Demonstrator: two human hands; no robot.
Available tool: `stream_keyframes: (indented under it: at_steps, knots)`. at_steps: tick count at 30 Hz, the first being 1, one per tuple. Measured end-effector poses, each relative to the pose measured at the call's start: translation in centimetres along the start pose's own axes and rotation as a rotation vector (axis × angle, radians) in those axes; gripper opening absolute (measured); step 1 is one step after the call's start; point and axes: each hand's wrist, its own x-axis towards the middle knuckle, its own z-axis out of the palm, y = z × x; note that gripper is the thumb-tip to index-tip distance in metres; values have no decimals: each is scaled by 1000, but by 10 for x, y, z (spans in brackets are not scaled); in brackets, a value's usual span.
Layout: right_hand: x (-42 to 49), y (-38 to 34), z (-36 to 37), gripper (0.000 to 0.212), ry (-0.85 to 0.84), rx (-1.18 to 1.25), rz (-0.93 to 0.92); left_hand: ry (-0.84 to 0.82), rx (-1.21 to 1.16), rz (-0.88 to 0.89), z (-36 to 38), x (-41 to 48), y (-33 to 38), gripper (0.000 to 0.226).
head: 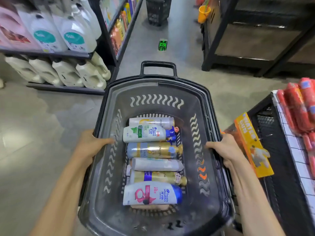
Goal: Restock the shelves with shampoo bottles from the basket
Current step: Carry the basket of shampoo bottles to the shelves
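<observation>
Gripping the large dark grey plastic shopping basket (153,92) by its two long rims, the person carries it level in front of the body, which keeps the load from sliding. The left hand (92,145) is wrapped over the left rim, fingers curled inside the wall and closed on the plastic; the right hand (223,149) is closed on the right rim the same way, thumb inward. Neither hand touches a bottle.

The shampoo bottles lie flat on the basket floor in a single column, well below and between the two grips, each turned crosswise with its cap to the right. From far to near there are: a pale bottle with a gold cap (151,121), a white bottle with a blue pump top (146,133), a gold and silver bottle (153,149), a plain white bottle (156,165), a cream and gold bottle with a purple band (156,177), and a white bottle with a pink design and blue cap (151,193) (something pale peeks out under this last one, too hidden to name).

Lying down, they cannot topple. Black metal shelving with white jugs (68,72) stands ahead on the left, so restocking looks not yet begun; a hand will have to leave its rim first.
</observation>
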Motion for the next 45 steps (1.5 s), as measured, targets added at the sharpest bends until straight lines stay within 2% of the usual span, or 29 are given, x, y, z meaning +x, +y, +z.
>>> stream_keyframes:
  at_steps: [5,9,13,18,20,23,25,28,33,43,45]
  knots:
    - [73,-62,0,22,-29,14,-30,51,-50,23,18,44,62,24]
    - [127,-121,2,23,-16,0,-57,57,-94,17,28,86,110,24]
    - [182,-174,9,26,-21,15,-70,80,-123,45,39,143,155,26]
    - [259,-240,31,19,-5,1,-86,49,-136,40,53,239,206,24]
    - [293,-269,43,15,17,-18,-86,42,-139,31,57,279,228,31]
    - [344,-311,59,15,39,-54,-81,37,-149,26,63,336,267,61]
    - [377,-337,68,16,64,-42,-69,40,-124,39,68,374,299,69]
    - [425,-373,79,15,70,-13,-50,43,-93,83,76,429,342,41]
    - [524,-426,95,16,44,-1,-28,47,-56,84,100,525,407,27]
    - [732,-551,133,55,-32,-64,-8,134,-58,-3,148,688,515,32]
    - [772,-582,140,57,-45,-75,-6,134,-87,-14,154,724,541,32]
